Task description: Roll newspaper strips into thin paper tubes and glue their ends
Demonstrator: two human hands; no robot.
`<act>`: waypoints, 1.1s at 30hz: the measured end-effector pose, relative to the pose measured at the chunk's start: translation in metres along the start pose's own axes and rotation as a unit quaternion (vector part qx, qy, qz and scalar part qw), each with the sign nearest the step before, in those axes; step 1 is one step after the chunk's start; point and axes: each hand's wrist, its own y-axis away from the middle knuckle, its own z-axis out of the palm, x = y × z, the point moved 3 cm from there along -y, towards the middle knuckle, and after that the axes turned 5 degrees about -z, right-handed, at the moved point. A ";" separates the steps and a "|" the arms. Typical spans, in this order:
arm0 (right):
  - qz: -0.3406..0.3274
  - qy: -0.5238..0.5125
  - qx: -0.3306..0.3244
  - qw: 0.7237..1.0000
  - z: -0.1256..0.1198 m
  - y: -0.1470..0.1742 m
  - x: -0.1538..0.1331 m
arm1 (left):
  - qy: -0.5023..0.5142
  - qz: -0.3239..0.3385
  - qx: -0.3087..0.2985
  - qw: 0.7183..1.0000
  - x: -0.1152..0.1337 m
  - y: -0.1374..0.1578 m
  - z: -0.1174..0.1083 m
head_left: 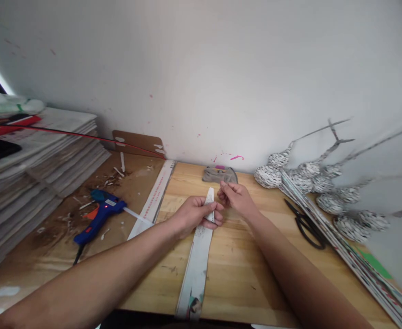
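Note:
A long strip of newspaper (198, 256) runs from the table's front edge up to my left hand (201, 214). My left thumb and fingers are closed on it near its narrow, folded upper end, which sticks up above the thumb. Close by on the right, my right hand (235, 197) has its thumb and fingertips pinched together. Whatever may be in that pinch is too small or hidden to make out. Behind both hands a grey folded cloth (219, 175) lies against the wall.
On the left, a blue glue gun (101, 214) with a lit red light rests on stained cardboard (50, 242), beside a newspaper stack (50, 169). Black scissors (305, 224), a bundle of paper rods (341, 246) and several woven paper gourds (268, 176) are at right.

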 end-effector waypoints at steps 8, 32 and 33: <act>0.008 -0.074 -0.198 0.977 0.013 0.023 -0.031 | -0.033 0.011 0.014 0.999 0.000 -0.001 -0.001; 0.001 -0.009 -0.024 1.000 0.015 0.020 -0.027 | -0.032 0.057 0.140 0.988 0.003 0.000 -0.008; 0.001 -0.009 -0.025 1.000 0.015 0.020 -0.027 | -0.026 0.049 0.129 0.990 0.003 0.000 -0.007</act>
